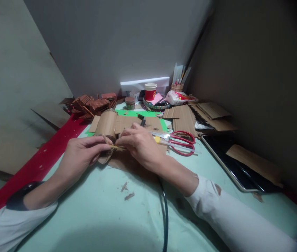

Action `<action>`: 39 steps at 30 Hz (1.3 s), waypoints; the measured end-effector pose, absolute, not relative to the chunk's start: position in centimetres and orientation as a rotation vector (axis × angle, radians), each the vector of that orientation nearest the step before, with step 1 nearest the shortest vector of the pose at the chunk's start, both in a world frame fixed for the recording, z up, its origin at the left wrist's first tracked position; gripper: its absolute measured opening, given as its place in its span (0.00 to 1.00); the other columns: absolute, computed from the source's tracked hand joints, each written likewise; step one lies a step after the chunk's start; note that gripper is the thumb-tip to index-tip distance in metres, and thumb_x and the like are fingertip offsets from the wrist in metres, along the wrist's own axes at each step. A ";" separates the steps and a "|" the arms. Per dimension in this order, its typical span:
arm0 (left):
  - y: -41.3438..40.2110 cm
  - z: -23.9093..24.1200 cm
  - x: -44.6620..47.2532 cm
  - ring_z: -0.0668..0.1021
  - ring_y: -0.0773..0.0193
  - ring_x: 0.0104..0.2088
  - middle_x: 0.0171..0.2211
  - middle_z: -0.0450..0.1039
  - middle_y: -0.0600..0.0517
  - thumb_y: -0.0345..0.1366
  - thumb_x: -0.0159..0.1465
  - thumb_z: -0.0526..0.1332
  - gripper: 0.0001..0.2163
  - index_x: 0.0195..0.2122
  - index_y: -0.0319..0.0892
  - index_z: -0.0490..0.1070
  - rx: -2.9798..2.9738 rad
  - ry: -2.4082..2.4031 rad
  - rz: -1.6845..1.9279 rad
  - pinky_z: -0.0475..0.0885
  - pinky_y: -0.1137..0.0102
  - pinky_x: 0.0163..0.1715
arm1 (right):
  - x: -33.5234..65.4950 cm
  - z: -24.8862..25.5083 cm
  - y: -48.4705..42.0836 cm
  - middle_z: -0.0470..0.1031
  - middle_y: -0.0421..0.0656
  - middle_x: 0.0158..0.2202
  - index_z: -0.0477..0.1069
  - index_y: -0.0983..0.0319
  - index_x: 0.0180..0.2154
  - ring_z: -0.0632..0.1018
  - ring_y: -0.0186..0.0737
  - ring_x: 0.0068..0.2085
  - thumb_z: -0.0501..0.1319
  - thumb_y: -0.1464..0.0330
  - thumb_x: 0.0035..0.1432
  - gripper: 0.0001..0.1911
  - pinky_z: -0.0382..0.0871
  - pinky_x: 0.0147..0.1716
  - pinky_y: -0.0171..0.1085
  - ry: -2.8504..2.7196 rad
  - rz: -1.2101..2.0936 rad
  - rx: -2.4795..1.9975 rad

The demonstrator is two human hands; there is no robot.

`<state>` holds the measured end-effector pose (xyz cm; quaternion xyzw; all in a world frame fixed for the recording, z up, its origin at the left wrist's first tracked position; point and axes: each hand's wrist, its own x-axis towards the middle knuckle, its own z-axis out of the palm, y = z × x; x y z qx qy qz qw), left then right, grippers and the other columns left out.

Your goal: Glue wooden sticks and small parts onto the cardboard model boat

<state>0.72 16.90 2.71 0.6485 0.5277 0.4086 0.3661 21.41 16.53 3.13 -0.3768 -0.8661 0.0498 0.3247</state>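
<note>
Both hands meet over a piece of brown cardboard. My left hand (82, 150) is closed in a pinch on a small cardboard piece (105, 160). My right hand (140, 145) has its fingers pinched together close by, at a thin yellowish strip (117, 148) between the two hands; its fingertips are partly hidden. Just beyond the hands a rounded cardboard roll (106, 123) stands on a flat cardboard sheet (152, 122). Red-handled scissors (183, 137) lie right of my right hand, with a translucent stick (181, 147) with a yellow end across them.
A black cable (166, 210) runs toward the front edge. Cardboard scraps (129, 196) lie on the pale green cloth. At right are a dark tablet-like slab (224, 162) and cardboard pieces (213, 112). Behind stand a red cup (150, 91), a jar (130, 103) and brown pieces (93, 105).
</note>
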 end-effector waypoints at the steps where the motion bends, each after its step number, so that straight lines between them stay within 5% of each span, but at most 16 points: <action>1: 16.9 2.7 0.7 0.61 0.73 0.17 0.23 0.74 0.54 0.42 0.54 0.71 0.09 0.32 0.43 0.81 1.666 1.358 1.050 0.54 0.74 0.17 | 21.5 3.3 16.4 0.79 0.43 0.36 0.81 0.64 0.38 0.65 0.42 0.37 0.58 0.84 0.59 0.16 0.58 0.36 0.37 -2.270 0.158 -1.010; 11: 17.0 3.0 0.9 0.60 0.73 0.17 0.20 0.71 0.55 0.41 0.54 0.70 0.08 0.31 0.42 0.81 1.615 1.367 1.062 0.52 0.74 0.17 | 21.9 5.4 14.7 0.77 0.45 0.32 0.79 0.66 0.34 0.72 0.39 0.33 0.54 0.81 0.54 0.15 0.59 0.34 0.35 -2.175 0.543 -1.264; 16: 17.0 2.9 0.9 0.60 0.73 0.16 0.17 0.67 0.56 0.40 0.54 0.69 0.08 0.31 0.42 0.81 1.600 1.333 1.056 0.51 0.74 0.17 | 22.2 6.0 14.8 0.76 0.41 0.28 0.76 0.65 0.32 0.73 0.36 0.30 0.53 0.75 0.62 0.14 0.59 0.32 0.33 -2.033 0.750 -1.340; 26: 17.3 3.5 0.5 0.60 0.73 0.17 0.18 0.67 0.56 0.37 0.56 0.68 0.05 0.29 0.40 0.79 1.612 1.226 0.973 0.51 0.74 0.18 | 21.6 3.5 15.2 0.61 0.34 0.18 0.70 0.62 0.27 0.63 0.29 0.19 0.56 0.66 0.66 0.15 0.54 0.20 0.30 -1.756 1.357 -1.185; 39: 17.5 3.4 -0.3 0.61 0.74 0.15 0.19 0.69 0.55 0.37 0.54 0.69 0.06 0.29 0.39 0.80 1.573 1.152 0.850 0.53 0.75 0.16 | 20.6 4.5 13.9 0.61 0.34 0.18 0.67 0.63 0.24 0.53 0.26 0.16 0.57 0.68 0.57 0.10 0.42 0.15 0.29 -1.331 1.820 -1.174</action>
